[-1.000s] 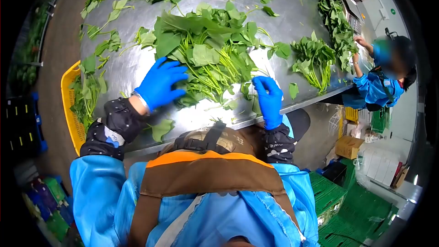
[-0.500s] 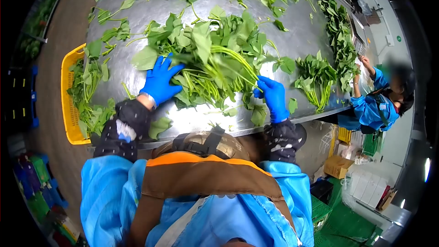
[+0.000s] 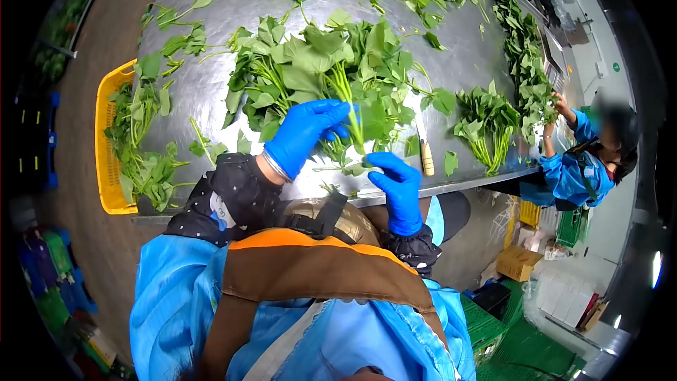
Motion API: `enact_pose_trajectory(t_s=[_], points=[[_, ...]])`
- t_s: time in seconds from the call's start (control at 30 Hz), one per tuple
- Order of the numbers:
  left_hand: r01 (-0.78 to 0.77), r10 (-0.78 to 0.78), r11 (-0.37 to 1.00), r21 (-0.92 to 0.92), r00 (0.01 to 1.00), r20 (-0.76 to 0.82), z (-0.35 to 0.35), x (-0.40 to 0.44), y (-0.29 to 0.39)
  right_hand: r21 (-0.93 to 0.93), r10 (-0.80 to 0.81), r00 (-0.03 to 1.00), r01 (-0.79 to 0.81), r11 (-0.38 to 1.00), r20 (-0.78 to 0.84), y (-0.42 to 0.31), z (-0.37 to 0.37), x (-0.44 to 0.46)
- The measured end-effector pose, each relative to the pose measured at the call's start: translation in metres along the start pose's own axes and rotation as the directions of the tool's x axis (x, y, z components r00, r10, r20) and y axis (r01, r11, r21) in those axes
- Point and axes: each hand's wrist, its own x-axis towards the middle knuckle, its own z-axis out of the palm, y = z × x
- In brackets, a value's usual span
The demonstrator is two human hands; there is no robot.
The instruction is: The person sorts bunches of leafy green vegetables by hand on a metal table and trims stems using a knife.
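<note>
My left hand (image 3: pixel 303 135), in a blue glove, pinches a small bunch of long-stemmed leafy greens (image 3: pixel 342 92) with its stems pointing down toward me. Just below the stem ends is my right hand (image 3: pixel 396 187), also gloved in blue, its thumb and fingers apart and nothing clearly held in them. A bit of leaf lies close to its fingertips. Behind both hands a larger pile of leafy greens (image 3: pixel 374 49) rests on the metal table (image 3: pixel 465 63). A knife (image 3: pixel 427 159) with a wooden handle lies to the right of the pile, near the front edge.
A yellow crate (image 3: pixel 113 190) with greens stands at the table's left end. Another sorted bunch of greens (image 3: pixel 486 123) lies to the right, and more heaps line the far side. At the right edge a co-worker in a blue smock (image 3: pixel 575 176) handles greens.
My left hand has moved right and now grips stems instead of lying spread on the pile. My right hand has come down and left, releasing the stems. The knife has come into view.
</note>
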Motion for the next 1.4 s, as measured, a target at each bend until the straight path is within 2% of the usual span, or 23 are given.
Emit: enact_pose_trajectory(t_s=[0.1, 0.17, 0.23, 0.3, 0.37, 0.43, 0.57, 0.6, 0.7, 0.73, 0.87, 0.93, 1.03, 1.07, 1.1, 1.17, 1.2, 1.23, 1.27, 1.3, 1.33, 1.37, 1.4], points=[[0.072, -0.07, 0.992, -0.101, 0.997, 0.02, -0.001, -0.005, -0.018, 0.396, 0.273, 0.958, -0.287, 0.872, 0.092, 0.022, -0.002, 0.004], [0.168, -0.149, 0.976, -0.14, 0.98, 0.134, -0.007, -0.007, -0.042, 0.304, 0.444, 0.874, -0.485, 0.82, 0.196, 0.006, 0.017, 0.016], [0.153, -0.126, 0.961, -0.229, 0.984, 0.128, -0.009, -0.014, -0.05, 0.189, 0.393, 0.89, -0.437, 0.879, 0.23, 0.022, 0.02, 0.017], [0.108, -0.098, 0.947, -0.303, 0.994, 0.05, -0.003, -0.026, -0.027, 0.217, 0.346, 0.909, -0.395, 0.893, 0.23, 0.02, 0.018, 0.017], [0.097, -0.087, 0.985, -0.143, 0.993, 0.075, -0.016, -0.02, -0.04, 0.339, 0.352, 0.915, -0.401, 0.851, 0.198, 0.003, 0.021, 0.017], [0.097, -0.096, 0.995, -0.015, 0.994, 0.046, -0.019, -0.018, -0.048, 0.265, 0.396, 0.903, -0.429, 0.864, 0.169, 0.005, 0.027, 0.02], [0.064, -0.055, 0.987, -0.149, 0.996, 0.064, -0.013, -0.023, -0.049, 0.168, 0.381, 0.895, -0.423, 0.89, 0.232, 0.012, 0.036, 0.02], [0.082, -0.079, 0.989, -0.124, 0.996, 0.029, -0.011, -0.025, -0.044, 0.161, 0.375, 0.911, -0.401, 0.902, 0.17, 0.008, 0.039, 0.02], [0.074, -0.071, 0.99, -0.123, 0.997, 0.025, -0.012, -0.026, -0.042, 0.153, 0.408, 0.891, -0.44, 0.885, 0.201, 0.018, 0.036, 0.02], [0.08, -0.078, 0.982, -0.173, 0.997, 0.015, -0.013, -0.026, -0.044, 0.214, 0.378, 0.912, -0.405, 0.889, 0.157, 0.021, 0.035, 0.017], [0.081, -0.08, 0.921, -0.38, 0.997, 0.019, -0.007, -0.027, -0.046, 0.182, 0.268, 0.963, -0.27, 0.945, 0.038, 0.012, 0.028, 0.012], [0.077, -0.068, 0.917, -0.392, 0.997, 0.037, -0.006, -0.027, -0.044, 0.083, 0.204, 0.979, -0.201, 0.976, -0.025, 0.007, 0.029, 0.011], [-0.013, -0.035, 0.894, -0.448, 0.995, -0.097, -0.02, -0.03, -0.033, -0.003, 0.022, 0.984, -0.023, 1.0, -0.179, 0.026, 0.0, 0.008], [-0.067, 0.007, 0.864, -0.499, 0.993, -0.12, -0.032, -0.028, -0.039, 0.517, 0.018, 0.988, 0.065, 0.853, -0.154, 0.044, -0.018, 0.009], [-0.064, -0.004, 0.791, -0.608, 0.994, -0.11, -0.039, -0.03, -0.038, 0.884, 0.003, 0.991, 0.121, 0.451, -0.136, 0.056, -0.036, 0.012], [-0.036, -0.014, 0.707, -0.706, 0.998, -0.064, -0.044, -0.034, -0.038, 0.954, 0.042, 0.964, 0.254, 0.161, -0.264, 0.031, -0.056, 0.02], [0.011, -0.073, 0.636, -0.772, 0.996, -0.046, -0.041, -0.035, -0.036, 0.953, 0.013, 0.98, 0.192, 0.235, -0.2, 0.009, -0.046, 0.027], [0.057, -0.129, 0.557, -0.828, 0.992, -0.018, -0.035, -0.033, -0.033, 0.892, 0.086, 0.978, 0.137, 0.43, -0.191, 0.002, -0.034, 0.033], [0.103, -0.181, 0.473, -0.875, 0.983, 0.018, -0.032, -0.032, -0.031, 0.526, 0.059, 0.988, 0.024, 0.85, -0.14, 0.003, -0.024, 0.042], [0.168, -0.117, 0.44, -0.882, 0.985, 0.129, -0.038, -0.027, -0.041, -0.019, 0.065, 0.994, -0.067, 0.998, -0.084, 0.005, -0.012, 0.05], [0.234, -0.049, 0.409, -0.882, 0.971, 0.235, -0.05, -0.02, -0.061, -0.363, -0.086, 0.994, 0.054, 0.93, -0.073, 0.015, 0.006, 0.055], [0.3, 0.023, 0.382, -0.874, 0.943, 0.333, -0.056, -0.016, -0.071, -0.659, -0.222, 0.975, 0.16, 0.734, -0.01, 0.03, 0.018, 0.059], [0.278, -0.005, 0.504, -0.818, 0.948, 0.319, -0.053, -0.017, -0.066, -0.729, -0.23, 0.973, 0.175, 0.662, 0.024, 0.05, 0.018, 0.062]])
